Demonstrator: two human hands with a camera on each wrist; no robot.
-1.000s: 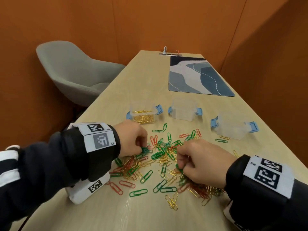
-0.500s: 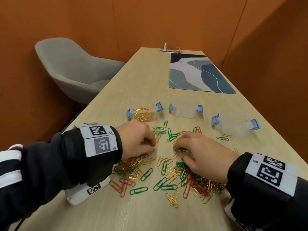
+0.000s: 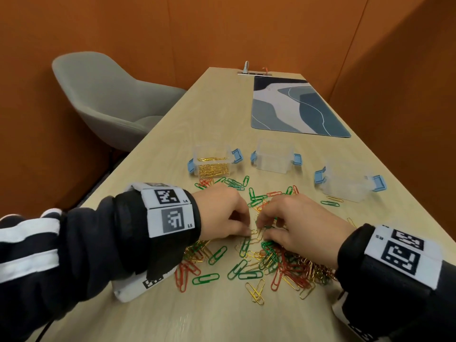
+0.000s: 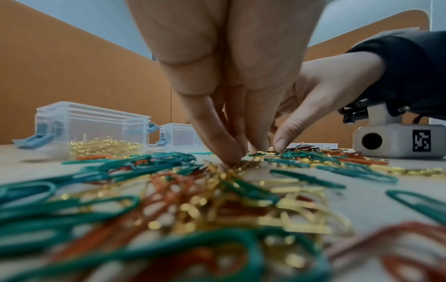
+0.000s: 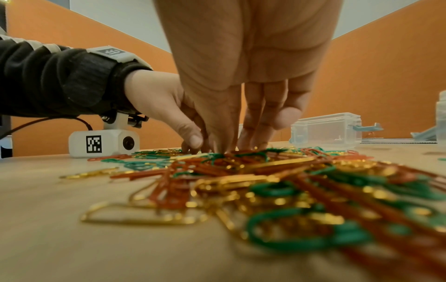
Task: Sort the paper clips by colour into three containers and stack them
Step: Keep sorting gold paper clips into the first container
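Observation:
Green, red and gold paper clips (image 3: pixel 269 257) lie in a loose pile on the wooden table (image 3: pixel 212 314). Three clear containers with blue latches stand behind it: the left one (image 3: pixel 212 164) holds gold clips, while the middle one (image 3: pixel 275 159) and the right one (image 3: pixel 350 183) look empty. My left hand (image 3: pixel 246 228) is down at the pile's middle, and its fingertips (image 4: pixel 233 159) pinch gold clips on the table. Right beside it, my right hand (image 3: pixel 261 229) has its curled fingers and thumb (image 4: pixel 280 145) down on clips (image 5: pixel 224 150). Their colour is hidden under the fingers.
A blue and white patterned mat (image 3: pixel 293 107) lies far back on the table, with a metal clip holder (image 3: pixel 254 71) at the far edge. A grey chair (image 3: pixel 108 99) stands at the table's left. Orange walls close in on both sides.
Both hands have drawn together over the pile's middle, so their fingertips now nearly touch. The clips around them have been pushed about. The containers have not moved.

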